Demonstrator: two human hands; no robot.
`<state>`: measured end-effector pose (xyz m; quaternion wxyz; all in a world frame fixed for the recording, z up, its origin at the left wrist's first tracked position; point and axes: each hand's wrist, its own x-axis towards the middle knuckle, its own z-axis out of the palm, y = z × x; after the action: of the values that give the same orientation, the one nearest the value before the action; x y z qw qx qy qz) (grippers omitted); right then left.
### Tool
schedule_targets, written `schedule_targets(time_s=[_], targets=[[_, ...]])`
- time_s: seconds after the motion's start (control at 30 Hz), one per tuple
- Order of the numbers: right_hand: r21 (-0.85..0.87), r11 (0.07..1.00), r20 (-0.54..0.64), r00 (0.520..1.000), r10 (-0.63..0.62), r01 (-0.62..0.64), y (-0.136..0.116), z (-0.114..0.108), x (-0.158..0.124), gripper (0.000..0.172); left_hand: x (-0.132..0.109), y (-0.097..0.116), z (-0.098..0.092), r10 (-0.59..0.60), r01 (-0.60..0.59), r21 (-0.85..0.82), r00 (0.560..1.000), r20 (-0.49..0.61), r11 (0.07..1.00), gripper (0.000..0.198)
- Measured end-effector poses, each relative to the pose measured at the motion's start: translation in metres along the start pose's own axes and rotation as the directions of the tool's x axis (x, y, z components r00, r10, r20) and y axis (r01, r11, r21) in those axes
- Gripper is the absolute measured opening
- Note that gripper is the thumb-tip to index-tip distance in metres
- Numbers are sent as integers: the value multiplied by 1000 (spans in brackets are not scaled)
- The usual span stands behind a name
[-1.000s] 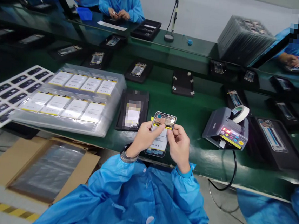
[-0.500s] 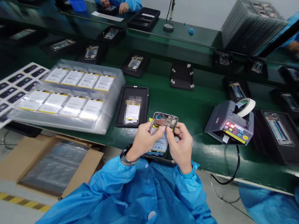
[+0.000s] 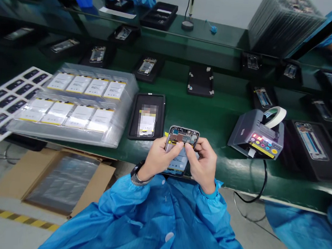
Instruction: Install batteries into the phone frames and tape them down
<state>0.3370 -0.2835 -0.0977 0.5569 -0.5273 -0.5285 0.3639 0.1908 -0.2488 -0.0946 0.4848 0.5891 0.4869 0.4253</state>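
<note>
Your left hand (image 3: 158, 157) and right hand (image 3: 203, 163) both have a closed grip on the open phone (image 3: 180, 147) — thumbs pressing its exposed inside — held just above the near edge of the green tabletop (image 3: 213, 117). The tape dispenser (image 3: 255, 135) sits to its right, a black tray (image 3: 146, 116) just left — battery trays (image 3: 77, 102) farther left.

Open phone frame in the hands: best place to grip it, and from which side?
Grip the open phone frame by its two long side rails, coming in from left and right, as the left hand and right hand do. It is a thin slab with its bare circuit boards and battery facing up, so probably only the edges are safe to pinch.
</note>
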Motion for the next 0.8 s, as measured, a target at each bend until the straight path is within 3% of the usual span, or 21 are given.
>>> schedule_targets(time_s=[0.17, 0.4, 0.8], targets=[[-31, 999, -13, 999, -30, 30, 0, 1, 0, 13, 2, 6, 0, 10, -9, 35, 1000, -16, 999, 30], [44, 999, -139, 990, -1, 7, 5, 11, -1, 13, 4, 2, 7, -53, 53, -55, 999, -4, 997, 33], [98, 995, -36, 999, 33, -29, 4, 4, -11, 14, -2, -2, 5, -25, 30, -89, 998, 58, 996, 31]])
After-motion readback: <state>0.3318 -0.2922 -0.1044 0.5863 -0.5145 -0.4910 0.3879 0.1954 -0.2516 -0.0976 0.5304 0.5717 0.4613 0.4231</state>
